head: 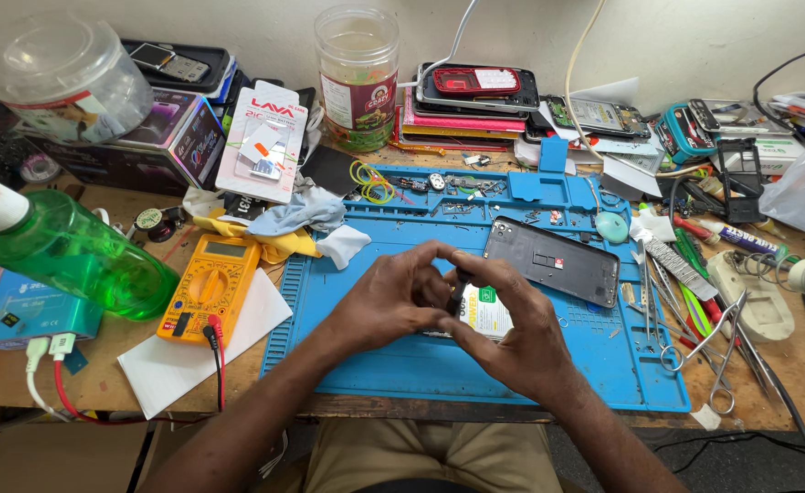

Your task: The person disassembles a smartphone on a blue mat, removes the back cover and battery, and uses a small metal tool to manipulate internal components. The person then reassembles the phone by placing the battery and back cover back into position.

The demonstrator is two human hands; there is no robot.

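Note:
My left hand [393,297] and my right hand [516,333] meet over the middle of a blue work mat [347,356]. Together their fingertips pinch a small dark part [458,285] just above a white and green phone battery [486,310], which the right hand grips from below. Right behind the hands a dark opened phone [553,260] lies face down on the mat.
A yellow multimeter [209,285] with red and black leads lies left of the mat on white paper. A green spray bottle [69,251] stands at far left. Scissors, tweezers and screwdrivers [704,319] crowd the right. Jars, phones and boxes line the back wall.

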